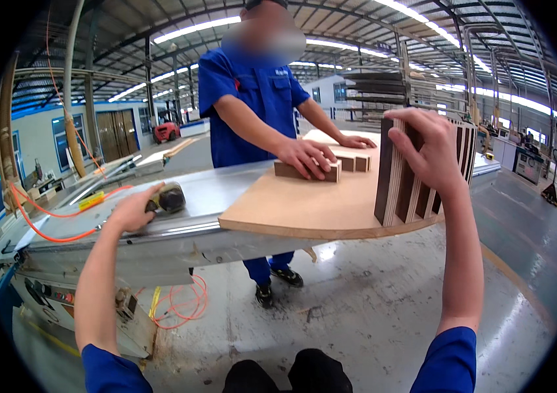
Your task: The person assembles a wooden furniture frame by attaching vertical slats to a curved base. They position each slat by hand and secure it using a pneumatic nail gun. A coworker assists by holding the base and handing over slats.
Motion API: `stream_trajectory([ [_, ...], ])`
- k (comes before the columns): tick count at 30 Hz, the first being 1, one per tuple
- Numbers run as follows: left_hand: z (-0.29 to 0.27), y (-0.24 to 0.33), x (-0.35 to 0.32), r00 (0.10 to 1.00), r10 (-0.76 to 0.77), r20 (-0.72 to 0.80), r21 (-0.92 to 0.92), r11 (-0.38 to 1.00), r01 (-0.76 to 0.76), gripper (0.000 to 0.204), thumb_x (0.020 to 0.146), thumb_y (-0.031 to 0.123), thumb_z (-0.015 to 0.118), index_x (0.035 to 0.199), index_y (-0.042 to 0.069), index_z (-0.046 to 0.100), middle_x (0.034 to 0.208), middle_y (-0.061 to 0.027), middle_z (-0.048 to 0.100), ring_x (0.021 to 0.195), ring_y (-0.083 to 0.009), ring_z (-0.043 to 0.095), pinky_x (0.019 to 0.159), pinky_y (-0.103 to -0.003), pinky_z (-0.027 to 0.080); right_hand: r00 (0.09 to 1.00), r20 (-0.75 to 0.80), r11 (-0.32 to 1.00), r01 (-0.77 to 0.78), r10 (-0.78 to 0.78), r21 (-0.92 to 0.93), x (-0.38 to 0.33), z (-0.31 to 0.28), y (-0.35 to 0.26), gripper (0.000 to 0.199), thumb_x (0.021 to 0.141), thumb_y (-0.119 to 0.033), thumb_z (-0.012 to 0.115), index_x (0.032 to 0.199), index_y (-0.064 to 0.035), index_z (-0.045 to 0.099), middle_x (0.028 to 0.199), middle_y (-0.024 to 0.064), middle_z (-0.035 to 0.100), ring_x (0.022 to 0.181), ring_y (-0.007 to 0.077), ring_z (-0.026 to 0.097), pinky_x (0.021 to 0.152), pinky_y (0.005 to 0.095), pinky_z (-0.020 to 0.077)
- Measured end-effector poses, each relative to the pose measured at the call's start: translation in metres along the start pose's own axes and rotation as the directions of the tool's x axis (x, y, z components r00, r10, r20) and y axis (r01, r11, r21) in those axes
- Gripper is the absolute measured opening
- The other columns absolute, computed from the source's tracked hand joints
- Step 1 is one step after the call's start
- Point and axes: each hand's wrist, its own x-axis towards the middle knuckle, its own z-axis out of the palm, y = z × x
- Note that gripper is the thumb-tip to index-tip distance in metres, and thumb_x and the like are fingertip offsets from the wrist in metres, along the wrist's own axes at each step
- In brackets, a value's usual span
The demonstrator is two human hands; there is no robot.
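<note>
My left hand (133, 208) is closed round the grip of a dark, yellowish air tool (170, 198) that looks like a nail gun, low over the metal table. An orange hose (62, 238) runs to the grip. My right hand (430, 141) is on top of a row of upright plywood strips (390, 173) with dark faces and pale layered edges, its thumb and fingers gripping their upper edge. The strips stand at the right end of a light brown board (305, 208). Across the board, a co-worker's hand (308, 158) presses on a small dark-faced wooden block (289, 171).
More small blocks (356, 161) lie beside the co-worker's hand. The board overhangs the front of the metal table (206, 196). A yellow object (92, 200) lies near the hose. On the floor is a coil of orange hose (183, 304). The co-worker (252, 111) stands opposite.
</note>
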Motion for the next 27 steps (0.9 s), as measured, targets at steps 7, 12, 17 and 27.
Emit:
stream_trajectory([
  [7,-0.039,0.022,-0.009,0.985,-0.021,0.169,-0.09,0.995,0.036,0.081,0.084,0.009,0.073,0.159,0.014,0.044,0.144,-0.0221,0.061,0.13,-0.0354,0.061,0.112,-0.042,0.048,0.998,-0.038,0.999,0.047,-0.048,-0.011,-0.003,0.001,0.009,0.025,0.096,-0.036,0.071,0.109,-0.0159,0.079,0.088,0.006,0.075,0.078,0.0258,0.07,0.073,0.0375,0.0502],
  [12,-0.048,0.085,0.003,0.879,0.242,-0.411,-0.211,0.913,-0.35,0.061,0.089,0.006,0.067,0.149,0.009,0.057,0.122,-0.0164,0.065,0.11,-0.0288,0.066,0.1,-0.039,0.053,1.0,-0.018,1.0,0.023,-0.023,0.0,-0.003,0.003,0.009,0.026,0.096,-0.036,0.072,0.11,-0.0158,0.079,0.091,0.0068,0.076,0.081,0.0261,0.071,0.074,0.0383,0.0507],
  [17,-0.068,0.216,0.024,0.802,0.517,-0.297,-0.108,0.817,-0.567,0.043,0.09,0.005,0.067,0.133,0.009,0.067,0.12,-0.012,0.07,0.114,-0.0283,0.068,0.099,-0.039,0.055,0.999,-0.018,1.0,0.03,-0.03,-0.007,-0.005,0.003,0.013,0.026,0.095,-0.036,0.073,0.11,-0.0151,0.079,0.093,0.0079,0.077,0.082,0.0269,0.071,0.075,0.0384,0.0513],
  [27,-0.023,0.324,0.108,0.593,0.754,-0.281,0.207,0.651,-0.73,0.03,0.088,0.021,0.076,0.116,0.01,0.074,0.12,-0.0096,0.067,0.119,-0.0282,0.062,0.099,-0.042,0.052,0.997,-0.056,0.998,0.05,-0.047,0.048,-0.004,0.001,0.014,0.026,0.094,-0.034,0.074,0.108,-0.0125,0.078,0.098,0.0093,0.078,0.085,0.0283,0.073,0.08,0.0397,0.0531],
])
